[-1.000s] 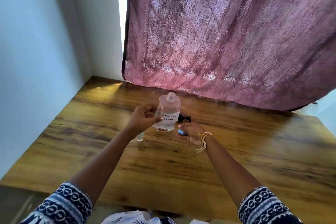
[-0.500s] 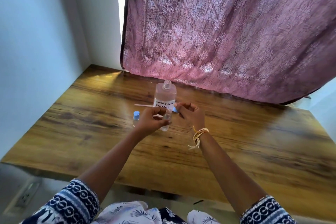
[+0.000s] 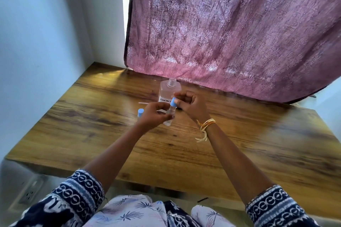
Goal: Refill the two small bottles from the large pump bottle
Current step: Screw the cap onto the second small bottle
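Note:
My left hand (image 3: 154, 115) grips a small clear bottle (image 3: 168, 120) above the wooden table (image 3: 92, 125). My right hand (image 3: 191, 106) pinches its blue cap (image 3: 173, 104), which sits on the bottle's neck. Behind my hands stands the large clear bottle (image 3: 168, 91), uncapped, with a handwritten white label; its lower part is hidden by my fingers. The second small bottle (image 3: 140, 112), with a blue cap on, stands on the table just left of my left hand, partly hidden by it. A thin white pump tube (image 3: 143, 103) lies on the table behind my left hand.
A mauve patterned curtain (image 3: 230, 29) hangs over the table's far edge. A pale blue wall (image 3: 36, 42) closes the left side. A wall socket (image 3: 30, 192) sits low beyond the table's near left edge.
The blue cap, held apart from the small bottle before, now sits on its neck under my right fingers. Earlier my right hand lifted the cap from the table. The view has tilted down.

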### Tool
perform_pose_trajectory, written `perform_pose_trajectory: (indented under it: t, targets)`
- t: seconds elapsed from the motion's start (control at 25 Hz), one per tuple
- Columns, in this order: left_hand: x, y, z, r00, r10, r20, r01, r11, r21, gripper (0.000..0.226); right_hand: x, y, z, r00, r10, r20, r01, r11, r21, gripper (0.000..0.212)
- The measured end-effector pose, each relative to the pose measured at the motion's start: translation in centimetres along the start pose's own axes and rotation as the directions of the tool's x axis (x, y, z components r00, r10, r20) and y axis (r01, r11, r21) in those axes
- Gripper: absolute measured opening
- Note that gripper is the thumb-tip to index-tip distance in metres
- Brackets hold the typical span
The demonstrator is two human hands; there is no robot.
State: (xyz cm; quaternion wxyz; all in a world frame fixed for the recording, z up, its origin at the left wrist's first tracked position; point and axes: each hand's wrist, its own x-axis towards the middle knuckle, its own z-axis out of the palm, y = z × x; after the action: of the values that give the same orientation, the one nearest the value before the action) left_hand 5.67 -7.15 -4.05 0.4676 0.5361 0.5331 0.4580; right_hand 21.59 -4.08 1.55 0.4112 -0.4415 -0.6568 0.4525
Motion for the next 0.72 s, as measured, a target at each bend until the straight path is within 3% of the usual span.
perform_pose_trajectory:
  t: [0.32,0.48,0.72]
  targets:
    - [0.3,-1.0,1.6,0.997,-0.003,0.077,0.000,0.999,0.035,0.028,-0.9,1.1,-0.7,0.998,-0.007,0.056,0.026,0.940,-0.339,0.024]
    - [0.6,-2.6,3.2,0.995,-0.018,0.103,0.013,0.998,0.054,0.017,-1.4,2.1,-1.2,0.997,0.080,-0.001,-0.070,0.865,-0.496,0.012]
    - [1.3,-5.9,5.7,0.990,-0.052,0.131,0.039,0.994,0.100,0.021,-1.8,4.7,-1.8,0.975,0.198,-0.104,-0.217,0.731,-0.646,0.031]
